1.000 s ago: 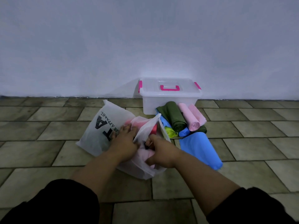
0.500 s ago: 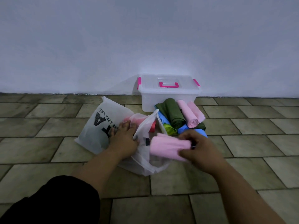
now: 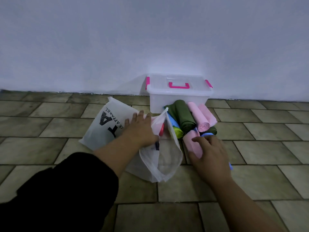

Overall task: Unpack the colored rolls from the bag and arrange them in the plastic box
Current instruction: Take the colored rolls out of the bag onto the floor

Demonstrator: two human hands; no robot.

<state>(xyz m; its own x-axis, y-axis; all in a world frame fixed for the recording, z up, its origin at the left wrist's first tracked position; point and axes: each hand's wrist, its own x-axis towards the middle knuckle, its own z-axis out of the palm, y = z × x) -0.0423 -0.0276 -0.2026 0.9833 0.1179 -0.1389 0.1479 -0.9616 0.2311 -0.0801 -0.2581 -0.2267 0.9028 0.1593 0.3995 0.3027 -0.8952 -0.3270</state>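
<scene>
Pink roll (image 3: 192,144) — in front of the plastic box (image 3: 167,101), right hand (image 3: 211,156) curled round it, left hand (image 3: 140,129) spread flat on the bag (image 3: 102,133) — best laid snug against the other rolls (image 3: 182,116) before release.

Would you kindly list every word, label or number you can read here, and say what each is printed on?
"APPAREL": small black print, sideways on the white bag.
"A", "T": large black letters beside it; the left hand may hide more.
Dark mark at the bag's mouth: too blurred to read.
Plastic box: no text visible.
</scene>
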